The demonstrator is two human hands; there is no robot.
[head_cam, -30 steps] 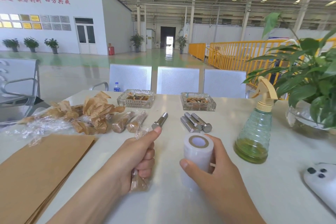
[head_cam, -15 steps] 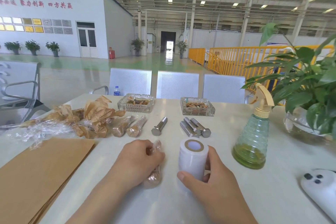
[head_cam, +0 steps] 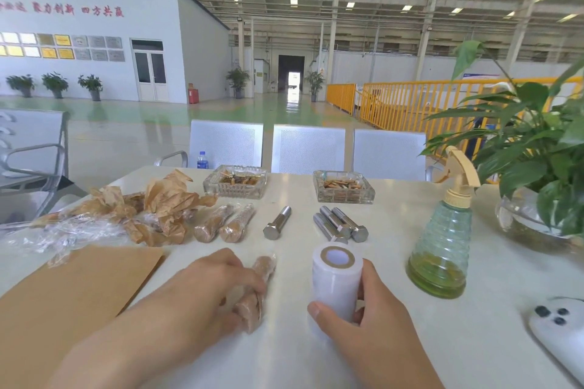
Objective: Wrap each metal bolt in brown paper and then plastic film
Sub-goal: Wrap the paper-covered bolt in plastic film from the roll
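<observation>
Bolts are the business here, and most of the work sits across the middle of the frame on the pale table (head_cam: 395, 341). Largest of the supplies is the stack of flat brown paper sheets (head_cam: 63, 300) at lower left, with a heap of crumpled paper and loose film (head_cam: 132, 215) above it. At lower centre the film roll (head_cam: 335, 286) stands upright, the right hand (head_cam: 373, 319) curled round its lower half, thumb across the front. Left of it the left hand (head_cam: 208, 290) lies over the wrapped bolt (head_cam: 257, 287), fingers bent across it and pressing it down on the table; brown paper shows under a clear skin of film. Above, in mid-frame, two finished wrapped bolts (head_cam: 224, 223) lie side by side, then one bare bolt (head_cam: 278, 224), then a cluster of three bare bolts (head_cam: 339, 226).

By my judgement the film stage on this bolt is ending or just ended: whether film yet runs from the roll to the bolt I cannot tell. The next move would call for smoothing the loose end flat, then laying the bolt beside the finished pair.

Against a second ago, the left hand has come down from holding the bolt upright, thumb raised, to pinning it flat on the table; the right hand keeps its hold on the roll.
</observation>
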